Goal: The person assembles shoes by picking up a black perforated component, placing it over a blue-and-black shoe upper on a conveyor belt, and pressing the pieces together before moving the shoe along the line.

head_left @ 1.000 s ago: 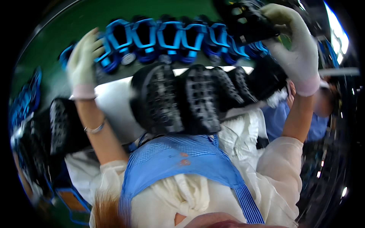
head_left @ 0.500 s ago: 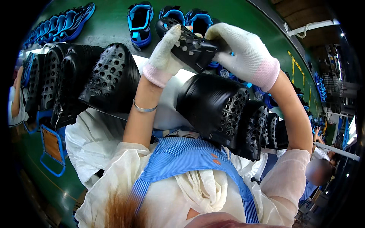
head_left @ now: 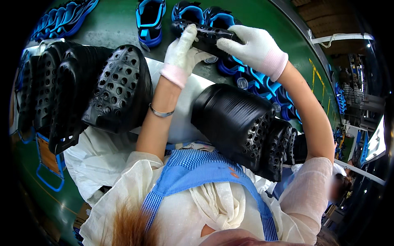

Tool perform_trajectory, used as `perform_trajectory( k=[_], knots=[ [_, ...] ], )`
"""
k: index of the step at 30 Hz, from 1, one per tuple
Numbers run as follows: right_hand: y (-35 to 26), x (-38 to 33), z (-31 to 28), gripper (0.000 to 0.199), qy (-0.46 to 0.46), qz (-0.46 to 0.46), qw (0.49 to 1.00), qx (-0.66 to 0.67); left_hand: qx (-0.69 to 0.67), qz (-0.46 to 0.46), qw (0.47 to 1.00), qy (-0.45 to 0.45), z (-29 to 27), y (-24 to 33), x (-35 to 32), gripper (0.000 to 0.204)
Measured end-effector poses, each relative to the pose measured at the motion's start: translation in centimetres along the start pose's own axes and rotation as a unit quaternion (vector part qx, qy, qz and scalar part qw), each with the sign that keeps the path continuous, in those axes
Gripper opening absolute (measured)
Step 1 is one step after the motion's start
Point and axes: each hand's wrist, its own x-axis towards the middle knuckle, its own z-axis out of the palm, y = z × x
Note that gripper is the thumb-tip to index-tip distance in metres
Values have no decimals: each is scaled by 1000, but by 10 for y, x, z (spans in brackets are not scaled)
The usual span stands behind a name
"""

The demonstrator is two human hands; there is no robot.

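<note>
Both my hands, in white knit gloves with pink cuffs, hold one black perforated plastic shoe insert (head_left: pixel 210 33) above the far side of the white table (head_left: pixel 180 107). My left hand (head_left: pixel 180 53) grips its left end with the thumb on top, the other fingers partly hidden underneath. My right hand (head_left: pixel 255 47) pinches the right end between thumb and fingers. The insert is seen nearly edge-on. A nested stack of similar black inserts (head_left: pixel 117 84) lies left of my left forearm. Another stack (head_left: pixel 230 108) lies between my forearms, running toward the right.
Beyond the table, black-and-blue shoes (head_left: pixel 150 22) stand on a green surface (head_left: pixel 117 24). More shoes (head_left: pixel 63 20) form a row at far left, others (head_left: pixel 262 84) lie under my right forearm. A blue-framed chair (head_left: pixel 50 158) is at left. Another person (head_left: pixel 338 180) sits at right.
The insert has tipped from showing its holed face to nearly edge-on, moving slightly farther away. My right hand has shifted a little left, and my left hand has turned with it.
</note>
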Motion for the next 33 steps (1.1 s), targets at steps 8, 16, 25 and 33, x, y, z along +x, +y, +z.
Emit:
perform_trajectory(
  k=[8,16,25,33],
  knots=[
    [4,41,-13,54,-87,151,984,40,620,295,702,191,-47,-30,17,40],
    [6,99,-3,52,-134,178,973,-55,678,355,623,163,-27,-32,21,23],
    [-12,152,88,23,-92,66,967,-228,808,195,524,183,-19,-14,14,26],
    [10,172,102,29,-84,0,957,-277,830,-172,523,86,4,16,57,32]
  ],
)
